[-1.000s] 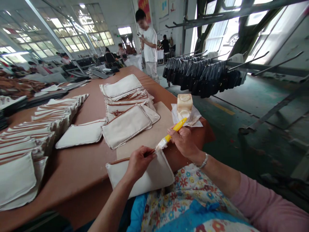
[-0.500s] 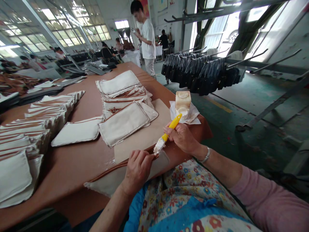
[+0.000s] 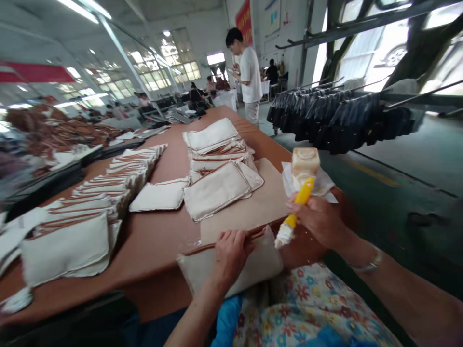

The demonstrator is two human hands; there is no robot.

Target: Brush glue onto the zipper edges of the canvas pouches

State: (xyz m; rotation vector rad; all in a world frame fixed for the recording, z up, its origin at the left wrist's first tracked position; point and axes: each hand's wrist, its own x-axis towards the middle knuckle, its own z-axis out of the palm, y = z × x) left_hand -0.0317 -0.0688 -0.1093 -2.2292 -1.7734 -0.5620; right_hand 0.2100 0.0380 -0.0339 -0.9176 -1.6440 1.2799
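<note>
Partly behind left hand (image 3: 231, 254): cream pouch (image 3: 264, 262).

Left hand (image 3: 231, 253) and right hand (image 3: 320, 217) bare, left forearm (image 3: 198, 311) uncovered, silver-coloured bangle (image 3: 376, 259) at right wrist, blurred; lap in pale floral cloth (image 3: 307, 301), red, orange, yellow, blue flowers; bright blue fabric (image 3: 227, 318) along its left edge, more at bottom

Bright, seemingly many-paned windows (image 3: 190, 72) pierce the far wall (image 3: 211, 33).
</note>
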